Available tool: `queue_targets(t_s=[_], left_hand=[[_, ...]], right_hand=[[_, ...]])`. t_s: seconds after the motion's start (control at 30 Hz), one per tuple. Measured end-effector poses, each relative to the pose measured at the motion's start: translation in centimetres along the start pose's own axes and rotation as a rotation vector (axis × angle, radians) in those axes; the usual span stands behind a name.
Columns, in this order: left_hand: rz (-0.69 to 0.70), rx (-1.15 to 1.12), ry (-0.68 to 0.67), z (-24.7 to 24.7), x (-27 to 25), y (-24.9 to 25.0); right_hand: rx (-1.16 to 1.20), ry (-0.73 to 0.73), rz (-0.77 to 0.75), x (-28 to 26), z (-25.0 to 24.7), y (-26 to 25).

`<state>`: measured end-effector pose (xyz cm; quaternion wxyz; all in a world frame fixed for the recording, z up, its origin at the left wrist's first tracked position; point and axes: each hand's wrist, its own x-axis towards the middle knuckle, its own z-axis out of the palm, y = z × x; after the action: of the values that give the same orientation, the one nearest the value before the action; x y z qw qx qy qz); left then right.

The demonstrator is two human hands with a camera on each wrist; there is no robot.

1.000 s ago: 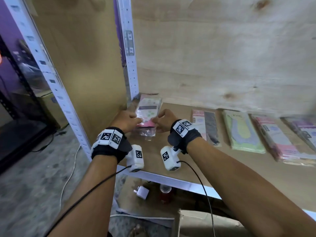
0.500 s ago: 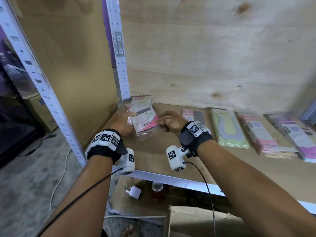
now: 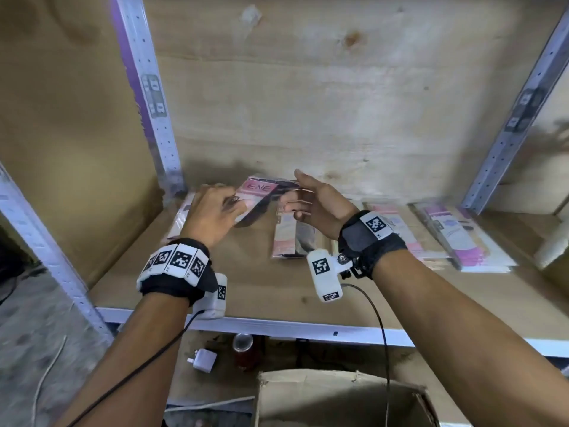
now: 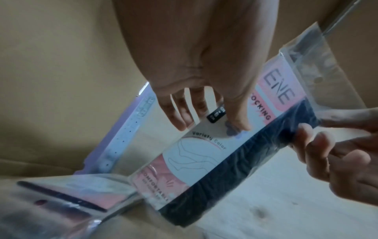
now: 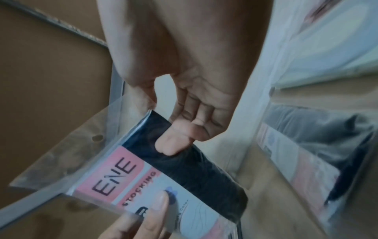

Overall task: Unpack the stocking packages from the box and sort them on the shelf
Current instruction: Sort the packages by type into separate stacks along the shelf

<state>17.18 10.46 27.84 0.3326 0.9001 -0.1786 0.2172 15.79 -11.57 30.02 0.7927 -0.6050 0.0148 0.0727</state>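
While both hands pinch it, clear stocking package (image 3: 261,192), pink ENE card, dark stocking, left hand (image 3: 212,211), right hand (image 3: 317,201).

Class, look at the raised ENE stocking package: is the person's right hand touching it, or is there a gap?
Touching. The right wrist view shows the right hand with a fingertip pressed on the dark side of the ENE stocking package.
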Motion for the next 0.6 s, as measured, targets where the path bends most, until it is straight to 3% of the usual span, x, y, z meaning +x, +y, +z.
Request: queue_targets(t_s=[0.17,0.3,0.4,0.6], left_hand=[[-0.035,-0.344,-0.076,1.8,0.0,2.8],[-0.133,-0.541,-0.157,4.0,-0.2,4.4],[-0.223,-0.675,-0.159,5.6,-0.6,5.5],[-0.441,-0.804,-0.227,7.5,-0.7,6.0]], right_hand=[[0.086,0.008,-0.050,-2.1,-3.2,-1.0],[-0.227,0.086,-0.088,-3.6,-5.5,0.9],[-0.405,-0.028,-0.063,-5.0,-6.8,3.0],[-0.370,-0.148,0.004,-6.6,-9.5,5.0]])
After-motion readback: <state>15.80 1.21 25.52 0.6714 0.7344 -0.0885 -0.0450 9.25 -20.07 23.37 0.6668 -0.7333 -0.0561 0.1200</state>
